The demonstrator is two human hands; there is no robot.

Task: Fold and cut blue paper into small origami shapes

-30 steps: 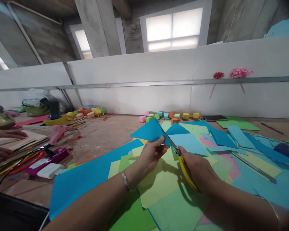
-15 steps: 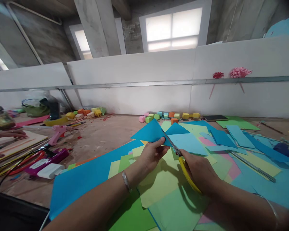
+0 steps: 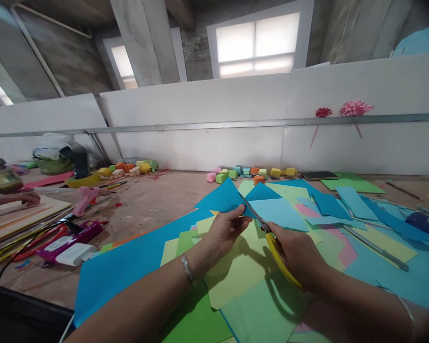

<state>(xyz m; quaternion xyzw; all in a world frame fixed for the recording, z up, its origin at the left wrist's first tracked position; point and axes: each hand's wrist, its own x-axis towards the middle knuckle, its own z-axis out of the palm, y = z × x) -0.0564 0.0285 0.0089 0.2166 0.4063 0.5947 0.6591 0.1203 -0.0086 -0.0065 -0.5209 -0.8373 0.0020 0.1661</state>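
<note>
My left hand [image 3: 227, 231] pinches a piece of blue paper [image 3: 219, 195] between thumb and fingers, its peak pointing away from me. My right hand [image 3: 296, 255] is wrapped round the yellow handles of a pair of scissors [image 3: 282, 264]. The scissor blades reach up and left along the right edge of the blue paper, close to my left fingertips. Another blue triangle of paper [image 3: 262, 192] shows just right of the blades. Under both hands lie overlapping sheets of pale green paper [image 3: 232, 276].
Small folded paper cubes [image 3: 232, 174] line the back by the white partition [image 3: 200, 143]. A pink glue gun [image 3: 86, 200], purple device [image 3: 75, 238] and white adapter [image 3: 76, 255] lie left. Another person's hand [image 3: 12, 205] rests over papers far left. A metal rod [image 3: 379, 247] lies right.
My hands, the scissors and the blue paper stay almost where they were, with only a very slight shift of the right hand. The other person's hand at far left has moved a little.
</note>
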